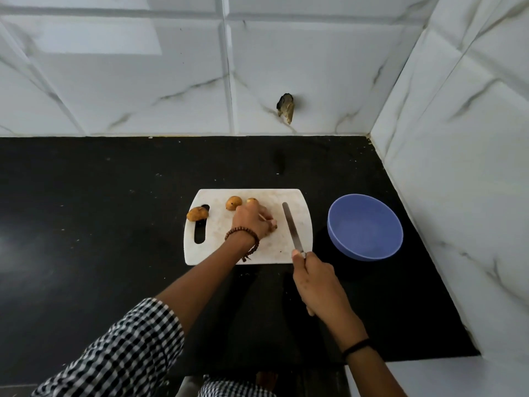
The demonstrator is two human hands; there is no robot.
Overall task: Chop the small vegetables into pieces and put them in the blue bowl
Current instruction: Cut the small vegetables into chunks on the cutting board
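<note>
A white cutting board (217, 233) lies on the black counter. Three small brown vegetables are on it: one (197, 213) at the left by the handle slot, one (233, 202) at the back, and one (251, 200) partly behind my left hand. My left hand (252, 222) rests on the board's middle, its fingers curled down over a small piece whose pale end (274, 224) shows. My right hand (317, 282) grips the knife handle at the board's front right corner. The blade (290, 226) points away over the board, just right of my left fingers. The blue bowl (365, 226) stands empty to the right.
White marble-look tiled walls close the counter at the back and on the right, close to the bowl. A dark chipped hole (285, 108) marks the back wall. Black counter (100, 210) stretches left of the board.
</note>
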